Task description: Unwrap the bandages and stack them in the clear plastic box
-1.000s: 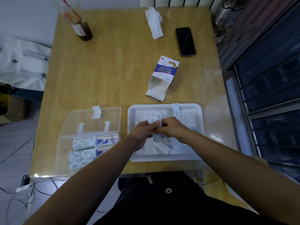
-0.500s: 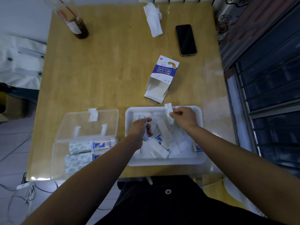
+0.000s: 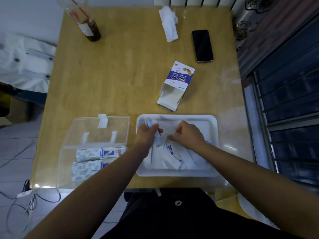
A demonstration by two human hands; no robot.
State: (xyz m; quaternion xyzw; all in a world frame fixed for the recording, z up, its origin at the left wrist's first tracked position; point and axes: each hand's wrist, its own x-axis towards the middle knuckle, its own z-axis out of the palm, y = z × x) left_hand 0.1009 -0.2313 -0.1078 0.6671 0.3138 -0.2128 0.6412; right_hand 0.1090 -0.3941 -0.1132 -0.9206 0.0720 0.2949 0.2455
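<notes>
Both hands hover over the white tray (image 3: 213, 121) near the table's front edge. My left hand (image 3: 146, 133) grips a blue-and-white bandage strip (image 3: 158, 139) that hangs down from its fingers. My right hand (image 3: 187, 133) pinches a pale translucent wrapper piece (image 3: 168, 131) just to the right of that strip. Several loose bandages and wrappers (image 3: 174, 157) lie in the tray below the hands. The clear plastic box (image 3: 66, 169) stands open to the left, with rows of bandages (image 3: 89, 158) stacked inside; my left forearm covers its right part.
An opened bandage carton (image 3: 176, 85) lies behind the tray. Farther back are a black phone (image 3: 202, 45), a crumpled white tissue (image 3: 169, 23) and a bottle of dark liquid (image 3: 86, 21). The box lid (image 3: 96, 130) lies flat behind the box. Cables run over the floor at left.
My right hand has come back left and down from the tray's far rim toward my left hand. My left hand now holds a strip raised above the tray.
</notes>
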